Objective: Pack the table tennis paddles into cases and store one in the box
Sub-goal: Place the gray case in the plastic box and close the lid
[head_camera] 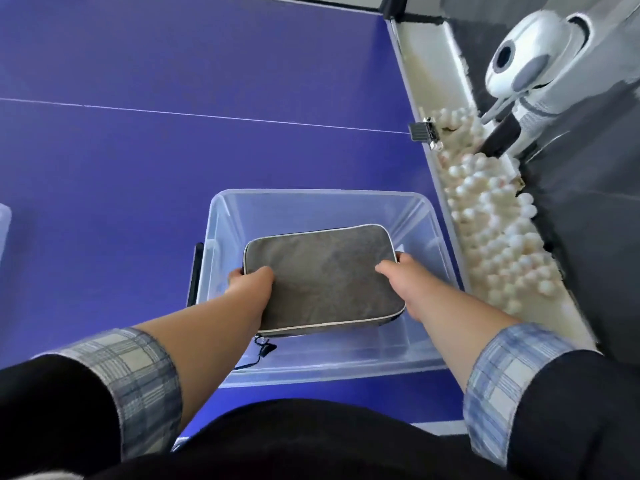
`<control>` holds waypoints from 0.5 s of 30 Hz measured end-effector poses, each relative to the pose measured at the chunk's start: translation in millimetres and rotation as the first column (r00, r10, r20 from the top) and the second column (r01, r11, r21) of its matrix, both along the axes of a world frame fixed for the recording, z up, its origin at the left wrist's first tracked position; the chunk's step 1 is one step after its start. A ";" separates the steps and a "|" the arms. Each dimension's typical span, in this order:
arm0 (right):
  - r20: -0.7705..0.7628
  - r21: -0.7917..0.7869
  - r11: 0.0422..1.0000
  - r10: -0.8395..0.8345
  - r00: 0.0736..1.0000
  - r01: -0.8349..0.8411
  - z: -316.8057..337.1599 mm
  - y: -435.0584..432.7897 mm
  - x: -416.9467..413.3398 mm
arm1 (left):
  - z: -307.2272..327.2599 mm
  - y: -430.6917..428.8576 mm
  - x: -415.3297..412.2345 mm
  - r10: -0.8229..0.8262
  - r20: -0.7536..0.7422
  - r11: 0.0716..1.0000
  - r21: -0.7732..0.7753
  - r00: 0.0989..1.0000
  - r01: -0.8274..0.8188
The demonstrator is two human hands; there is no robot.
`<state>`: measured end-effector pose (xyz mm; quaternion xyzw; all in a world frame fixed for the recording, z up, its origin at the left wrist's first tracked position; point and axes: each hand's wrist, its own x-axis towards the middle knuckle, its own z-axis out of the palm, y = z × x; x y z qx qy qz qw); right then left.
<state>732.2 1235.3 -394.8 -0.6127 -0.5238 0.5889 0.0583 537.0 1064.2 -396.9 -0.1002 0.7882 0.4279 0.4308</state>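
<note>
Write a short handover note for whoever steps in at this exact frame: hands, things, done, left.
Left hand grips the grey case at its left edge; right hand grips its right edge.
The case is closed, held flat inside the clear box on the blue table; whether it touches the bottom is unclear.
Done: case brought into the box.
Left: set it down, let go. No other paddle or case visible.

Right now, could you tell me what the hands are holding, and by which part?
Both hold the grey zipped case over the clear box: the left hand grips its left edge, the right hand its right edge.
</note>
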 end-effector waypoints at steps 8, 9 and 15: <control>0.230 0.010 0.998 0.056 0.972 -0.059 -28.8 3.6 -2.8 | -28.7 4.8 8.5 -0.160 -0.078 0.983 -0.109 0.984 0.151; 0.244 0.025 0.999 0.036 0.969 -0.043 -28.6 1.5 -4.3 | -27.9 5.1 7.7 -0.195 -0.095 0.974 -0.135 0.976 0.181; 0.348 0.196 0.975 0.032 0.937 -0.106 -5.0 -7.1 -24.2 | -1.7 5.8 8.9 -0.425 -0.206 0.882 -0.313 0.882 0.352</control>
